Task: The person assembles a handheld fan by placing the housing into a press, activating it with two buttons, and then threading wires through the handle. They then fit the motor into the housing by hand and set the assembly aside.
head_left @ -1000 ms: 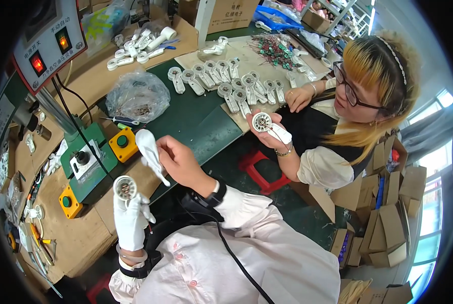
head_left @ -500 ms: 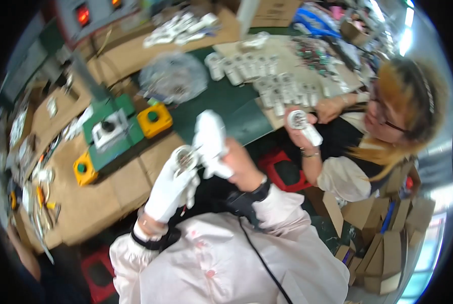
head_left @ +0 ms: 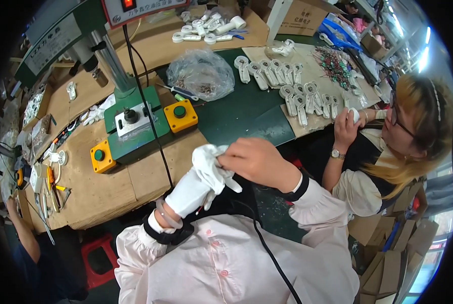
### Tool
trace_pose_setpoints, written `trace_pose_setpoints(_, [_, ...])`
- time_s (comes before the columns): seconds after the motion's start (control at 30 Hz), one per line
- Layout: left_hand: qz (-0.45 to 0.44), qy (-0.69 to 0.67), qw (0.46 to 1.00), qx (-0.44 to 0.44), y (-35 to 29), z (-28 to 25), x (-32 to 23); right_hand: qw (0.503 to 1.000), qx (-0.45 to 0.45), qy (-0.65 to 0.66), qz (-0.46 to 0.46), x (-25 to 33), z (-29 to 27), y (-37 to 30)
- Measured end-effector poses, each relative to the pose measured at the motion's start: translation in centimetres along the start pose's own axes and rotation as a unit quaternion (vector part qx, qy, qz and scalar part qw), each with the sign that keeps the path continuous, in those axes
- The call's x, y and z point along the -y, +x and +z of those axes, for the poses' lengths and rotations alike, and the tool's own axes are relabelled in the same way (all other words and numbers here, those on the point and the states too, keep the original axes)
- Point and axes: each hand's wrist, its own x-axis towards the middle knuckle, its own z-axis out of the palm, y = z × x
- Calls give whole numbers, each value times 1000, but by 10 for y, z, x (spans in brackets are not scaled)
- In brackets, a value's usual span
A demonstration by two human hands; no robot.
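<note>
My left hand (head_left: 188, 195), in a white glove, is curled in front of my chest. A bit of red wire shows below it; the round white housing it gripped earlier is now hidden. With bare fingers my right hand (head_left: 259, 162) pinches a loose white glove (head_left: 209, 159), bunched over the left hand's fingers. Both hands are raised between my body and the workbench (head_left: 135, 177). A green press (head_left: 130, 96) stands on the bench ahead to the left, with yellow button boxes (head_left: 181, 115) beside its base.
White round-headed housings (head_left: 269, 73) lie in rows on cardboard, near tangled wires (head_left: 338, 66). A plastic bag (head_left: 201, 76) rests on the green mat (head_left: 246, 121). Pliers (head_left: 52, 177) lie at left. A co-worker (head_left: 378, 147) sits at right, holding a white part. Cardboard boxes (head_left: 388, 253) stand lower right.
My right hand has brought the loose glove down onto the left hand, covering the round housing that showed there. The view has shifted. The co-worker's hands have come together around a white part.
</note>
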Motion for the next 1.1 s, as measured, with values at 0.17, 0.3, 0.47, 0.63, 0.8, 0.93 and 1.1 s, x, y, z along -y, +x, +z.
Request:
trace_pose_setpoints(0.17, [-104,95,989,45,-23,-1,-3,981,130,-81,-116,12,-11,6])
trace_pose_setpoints(0.3, [-98,94,990,36,-38,10,-10,976,138,-85,-146,20,-7,3])
trace_pose_setpoints(0.47, [-62,18,997,39,-42,5,2,993,66,-40,-88,30,11,-4])
trace_pose_setpoints(0.63, [-39,-28,998,42,-41,4,8,999,24,6,-26,30,35,-6])
trace_pose_setpoints(0.8, [33,-14,999,2,-39,5,20,999,8,30,19,35,46,-5])
trace_pose_setpoints(0.93, [39,-2,999,-2,-34,-9,29,997,21,54,45,35,50,-1])
trace_pose_setpoints(1.1, [35,-132,990,36,-23,-40,38,995,-79,62,25,22,44,15])
